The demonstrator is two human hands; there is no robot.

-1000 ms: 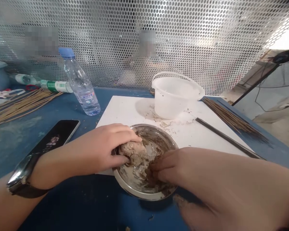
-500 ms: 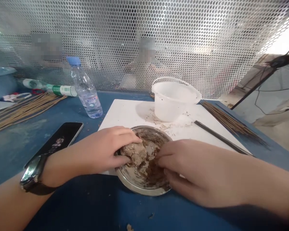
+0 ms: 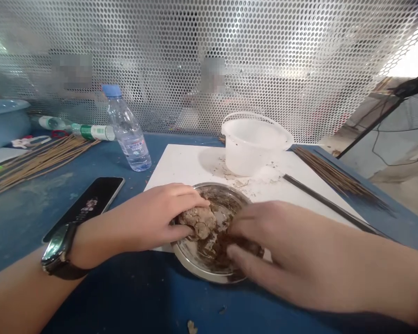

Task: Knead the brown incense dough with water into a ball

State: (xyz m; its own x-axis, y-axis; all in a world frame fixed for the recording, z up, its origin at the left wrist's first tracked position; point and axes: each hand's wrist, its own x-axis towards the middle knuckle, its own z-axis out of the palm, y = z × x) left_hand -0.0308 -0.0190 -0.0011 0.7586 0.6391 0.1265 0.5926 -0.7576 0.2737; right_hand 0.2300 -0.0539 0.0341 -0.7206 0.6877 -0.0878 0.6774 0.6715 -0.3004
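A steel bowl [image 3: 190, 266] holds a greyish-brown lump of clay [image 3: 199, 223], cracked on its surface, and smears of darker wet clay [image 3: 209, 248]. My left hand [image 3: 176, 208] is closed around the left side of the lump, with the thumb at the front and fingers over the top. Over the right side of the bowl, my right hand [image 3: 264, 236] reaches in with fingers curled down toward the dark clay. Its thumb is apart from the fingers, and brown clay shows in the gap. The right fingertips are slightly blurred and partly hidden.
White board [image 3: 181, 162] lies under the bowl and a white bucket [image 3: 247, 150]. A dark rod [image 3: 320, 199] and thin sticks [image 3: 330, 171] lie right. Left are a water bottle [image 3: 130, 134], a phone [image 3: 87, 204] and more sticks [image 3: 52, 155]. A perforated metal screen [image 3: 181, 41] stands behind.
My right thumb has parted from the fingers, uncovering clay between them. My left hand keeps its hold on the lump. The whole view has shifted slightly.
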